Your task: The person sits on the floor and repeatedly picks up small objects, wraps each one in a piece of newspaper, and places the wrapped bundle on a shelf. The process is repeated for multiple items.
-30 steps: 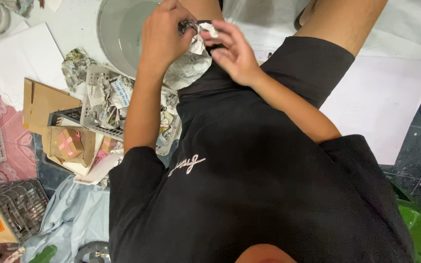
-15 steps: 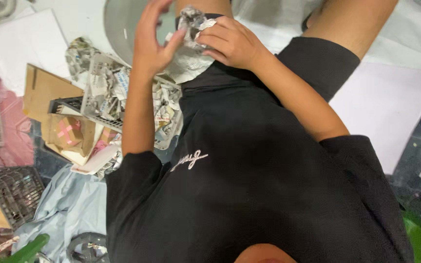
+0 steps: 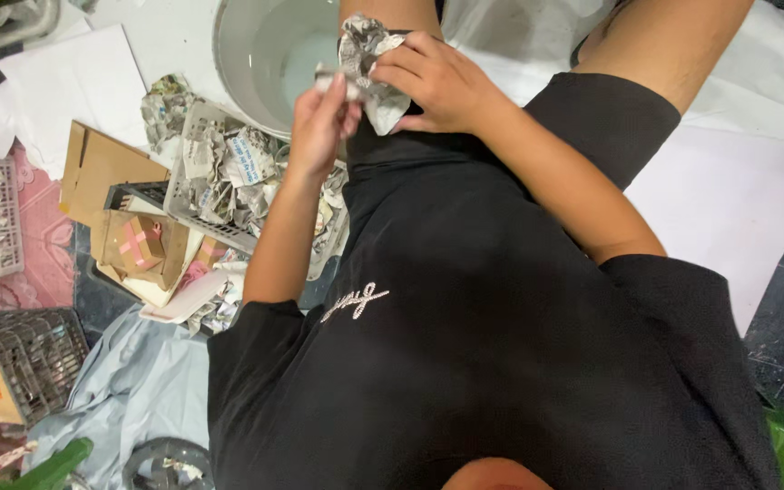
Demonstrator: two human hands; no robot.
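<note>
I look down over my black shirt at my two hands, which meet above my lap. My right hand [image 3: 437,83] grips a crumpled wad of newspaper [image 3: 362,45]. My left hand [image 3: 321,122] pinches a torn edge of the same wad between thumb and fingers. Just beyond the hands stands a round grey basin [image 3: 233,54] with water in it. My bare knees frame the basin.
A grey plastic basket [image 3: 194,210] heaped with crumpled newspaper sits left of my lap. Cardboard boxes [image 3: 133,243] lie beside it, with wire baskets [image 3: 24,363] further left. White sheets [image 3: 65,86] cover the floor, and a blue-grey cloth [image 3: 129,390] lies at lower left.
My left hand, its fingers spread half a second ago, has closed on the wad's edge. Both hands and the paper have shifted slightly toward the basin.
</note>
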